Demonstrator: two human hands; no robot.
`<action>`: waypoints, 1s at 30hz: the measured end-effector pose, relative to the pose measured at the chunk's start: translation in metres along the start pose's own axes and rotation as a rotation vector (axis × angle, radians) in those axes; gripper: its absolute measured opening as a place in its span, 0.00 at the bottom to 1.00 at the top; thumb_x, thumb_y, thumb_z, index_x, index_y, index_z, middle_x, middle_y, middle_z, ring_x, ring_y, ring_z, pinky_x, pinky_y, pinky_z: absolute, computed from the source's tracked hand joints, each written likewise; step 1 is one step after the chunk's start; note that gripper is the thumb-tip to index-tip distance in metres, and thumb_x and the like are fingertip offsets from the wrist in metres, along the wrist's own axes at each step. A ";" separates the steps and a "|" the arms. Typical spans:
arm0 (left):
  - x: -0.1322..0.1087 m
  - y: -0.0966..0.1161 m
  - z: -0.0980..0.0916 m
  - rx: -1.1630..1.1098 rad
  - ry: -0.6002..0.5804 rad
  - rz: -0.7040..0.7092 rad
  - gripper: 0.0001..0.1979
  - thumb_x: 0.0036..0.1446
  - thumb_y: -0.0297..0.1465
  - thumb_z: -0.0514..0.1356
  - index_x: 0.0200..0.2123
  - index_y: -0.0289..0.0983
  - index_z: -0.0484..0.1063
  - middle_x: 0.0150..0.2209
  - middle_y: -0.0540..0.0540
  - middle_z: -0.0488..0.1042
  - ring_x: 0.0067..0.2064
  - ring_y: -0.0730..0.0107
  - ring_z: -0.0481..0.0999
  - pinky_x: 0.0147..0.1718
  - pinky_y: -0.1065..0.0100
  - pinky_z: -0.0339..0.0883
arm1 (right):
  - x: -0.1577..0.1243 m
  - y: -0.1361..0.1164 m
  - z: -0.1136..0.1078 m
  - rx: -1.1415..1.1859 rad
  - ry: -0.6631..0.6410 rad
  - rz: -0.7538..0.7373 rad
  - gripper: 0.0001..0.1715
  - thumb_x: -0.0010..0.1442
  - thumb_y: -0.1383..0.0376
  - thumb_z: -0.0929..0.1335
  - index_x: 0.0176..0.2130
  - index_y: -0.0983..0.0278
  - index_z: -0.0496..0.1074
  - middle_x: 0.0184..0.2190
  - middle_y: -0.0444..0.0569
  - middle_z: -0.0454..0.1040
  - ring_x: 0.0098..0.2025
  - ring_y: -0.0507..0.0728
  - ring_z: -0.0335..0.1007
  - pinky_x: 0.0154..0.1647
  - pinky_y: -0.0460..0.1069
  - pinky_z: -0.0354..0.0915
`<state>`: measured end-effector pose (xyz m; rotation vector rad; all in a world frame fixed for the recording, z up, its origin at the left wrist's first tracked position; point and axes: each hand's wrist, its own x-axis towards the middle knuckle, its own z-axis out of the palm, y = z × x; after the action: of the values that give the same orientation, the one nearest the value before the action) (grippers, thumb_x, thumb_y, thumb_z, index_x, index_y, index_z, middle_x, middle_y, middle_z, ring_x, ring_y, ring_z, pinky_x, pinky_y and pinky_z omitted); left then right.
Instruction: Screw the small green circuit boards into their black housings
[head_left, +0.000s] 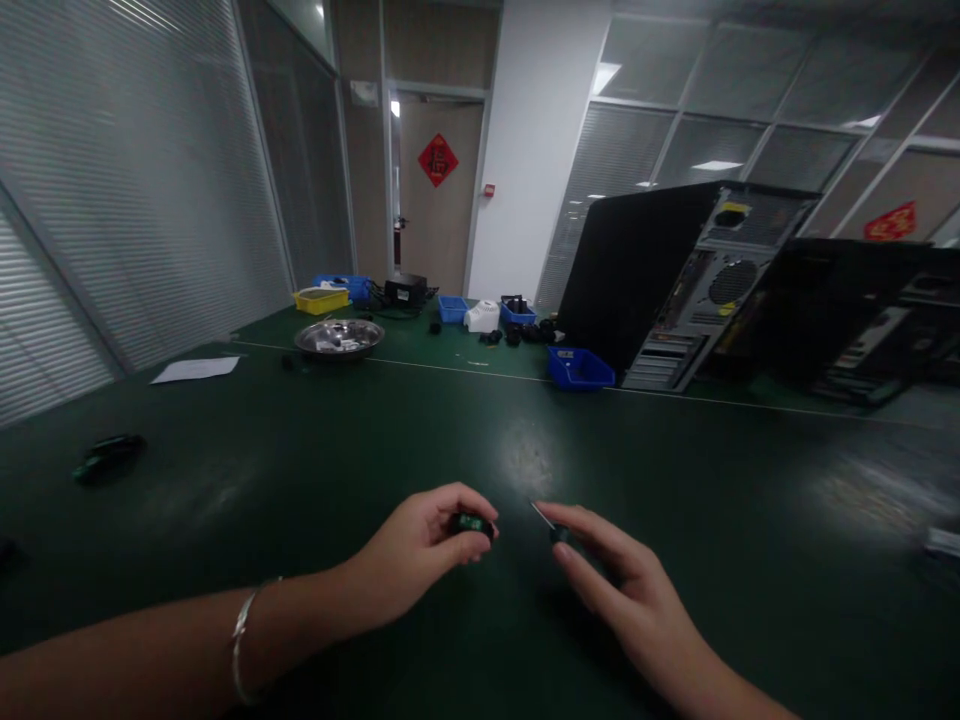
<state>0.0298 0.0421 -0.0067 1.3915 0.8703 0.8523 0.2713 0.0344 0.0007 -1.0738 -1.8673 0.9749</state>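
At 6 o'clock on the green table (300, 450), the left hand (416, 560) was curled nearly closed, pinching 1 small dark part (471, 524) between thumb and fingertips. At its 3 o'clock, the right hand (630, 600), fingers mostly extended, pinched a thin tool (546, 521), its tip pointing toward 10 o'clock.

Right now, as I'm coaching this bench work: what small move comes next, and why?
Probably tighten the right hand around the thin tool: its fingers lie extended and the hold looks loose or unclear, while the left hand pinches the small black part.
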 end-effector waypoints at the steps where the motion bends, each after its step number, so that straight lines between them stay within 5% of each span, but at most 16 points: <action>1: 0.000 -0.002 0.000 0.010 0.001 -0.019 0.12 0.57 0.28 0.63 0.45 0.35 0.73 0.41 0.45 0.76 0.40 0.66 0.74 0.41 0.64 0.67 | 0.002 0.004 -0.001 -0.031 -0.012 -0.006 0.16 0.64 0.62 0.68 0.51 0.54 0.76 0.45 0.49 0.79 0.46 0.59 0.75 0.48 0.52 0.70; 4: 0.000 -0.009 0.000 0.100 -0.004 -0.042 0.11 0.56 0.30 0.64 0.43 0.36 0.74 0.40 0.45 0.77 0.41 0.64 0.75 0.41 0.63 0.66 | 0.001 0.012 0.001 -0.090 -0.114 -0.098 0.17 0.63 0.66 0.68 0.51 0.52 0.76 0.36 0.47 0.79 0.38 0.57 0.76 0.36 0.48 0.72; 10: -0.003 -0.014 0.002 0.258 -0.015 -0.030 0.11 0.54 0.33 0.65 0.41 0.36 0.77 0.36 0.46 0.77 0.36 0.64 0.75 0.35 0.66 0.65 | -0.004 0.010 0.008 -0.089 -0.135 -0.237 0.22 0.61 0.67 0.69 0.53 0.48 0.74 0.33 0.47 0.78 0.29 0.56 0.75 0.30 0.47 0.72; 24: -0.008 -0.018 0.007 0.359 0.040 0.124 0.08 0.55 0.30 0.65 0.39 0.36 0.77 0.37 0.45 0.78 0.38 0.65 0.77 0.38 0.65 0.68 | -0.006 0.005 0.014 -0.135 -0.145 -0.210 0.23 0.61 0.70 0.69 0.52 0.49 0.75 0.31 0.45 0.77 0.30 0.55 0.74 0.30 0.46 0.70; 30: -0.017 -0.018 0.014 0.346 0.074 0.177 0.09 0.56 0.31 0.65 0.41 0.37 0.77 0.39 0.45 0.78 0.41 0.64 0.77 0.40 0.64 0.69 | -0.011 0.002 0.014 -0.096 -0.214 -0.091 0.17 0.63 0.68 0.68 0.50 0.52 0.77 0.31 0.46 0.78 0.32 0.55 0.74 0.31 0.47 0.69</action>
<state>0.0344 0.0201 -0.0246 1.7681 0.9955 0.9212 0.2638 0.0223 -0.0095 -0.9609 -2.1365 0.9872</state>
